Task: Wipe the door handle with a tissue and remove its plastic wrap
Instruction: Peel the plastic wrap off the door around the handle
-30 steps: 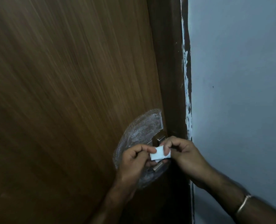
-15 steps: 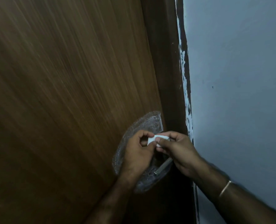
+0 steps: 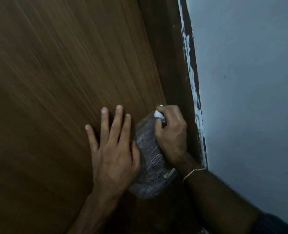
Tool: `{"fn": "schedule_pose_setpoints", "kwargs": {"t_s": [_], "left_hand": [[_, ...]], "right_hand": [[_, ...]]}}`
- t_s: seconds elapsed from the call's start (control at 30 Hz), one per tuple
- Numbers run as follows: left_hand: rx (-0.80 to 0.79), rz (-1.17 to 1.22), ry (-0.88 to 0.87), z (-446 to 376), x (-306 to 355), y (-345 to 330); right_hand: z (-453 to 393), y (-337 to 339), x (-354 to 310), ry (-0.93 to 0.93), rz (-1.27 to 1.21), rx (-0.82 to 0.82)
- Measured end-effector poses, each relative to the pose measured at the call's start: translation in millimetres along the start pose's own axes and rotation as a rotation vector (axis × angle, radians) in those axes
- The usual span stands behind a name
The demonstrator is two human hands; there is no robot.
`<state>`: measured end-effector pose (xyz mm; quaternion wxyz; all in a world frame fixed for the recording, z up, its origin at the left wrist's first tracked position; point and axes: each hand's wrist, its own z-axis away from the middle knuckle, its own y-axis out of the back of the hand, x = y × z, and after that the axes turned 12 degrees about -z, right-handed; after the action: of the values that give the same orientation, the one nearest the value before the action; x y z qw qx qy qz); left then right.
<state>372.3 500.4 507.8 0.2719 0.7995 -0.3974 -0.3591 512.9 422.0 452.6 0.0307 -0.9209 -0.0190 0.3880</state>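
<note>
A brown wooden door [image 3: 59,92] fills the left of the view. Clear plastic wrap [image 3: 148,159] bulges over the door handle near the door's right edge. A short bit of metal handle [image 3: 169,173] shows at the wrap's lower right; the rest is hidden. My right hand [image 3: 171,134] is closed on a small white tissue [image 3: 158,114] and presses it at the top of the wrap. My left hand [image 3: 114,149] lies flat on the door just left of the wrap, fingers spread, its thumb side touching the plastic.
A dark brown door frame [image 3: 171,65] runs down right of the door, its edge smeared with white paint. A pale blue-grey wall [image 3: 249,81] fills the right side. A thin bracelet [image 3: 193,172] sits on my right wrist.
My left hand has let go of the tissue and moved left, flattening on the door. My right hand alone now holds the tissue at the top of the wrap. The view has moved closer.
</note>
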Motion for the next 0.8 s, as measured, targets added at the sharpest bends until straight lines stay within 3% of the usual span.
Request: {"fn": "schedule_pose_setpoints", "kwargs": {"t_s": [0.17,0.3,0.47,0.63,0.8], "left_hand": [[-0.036,-0.138,0.019,6,-9,-5],[-0.019,-0.175,0.010,8,-11,-7],[0.001,-0.189,0.001,9,-13,-7],[-0.027,-0.228,-0.044,13,-20,-4],[-0.047,-0.238,-0.044,15,-24,-2]], "right_hand": [[41,-8,7,0.059,-0.063,-0.118],[21,-5,8,-0.040,-0.094,-0.012],[30,-11,11,0.133,-0.077,-0.075],[8,-5,19,-0.036,-0.152,0.063],[24,-4,14,0.026,-0.133,-0.038]]}}
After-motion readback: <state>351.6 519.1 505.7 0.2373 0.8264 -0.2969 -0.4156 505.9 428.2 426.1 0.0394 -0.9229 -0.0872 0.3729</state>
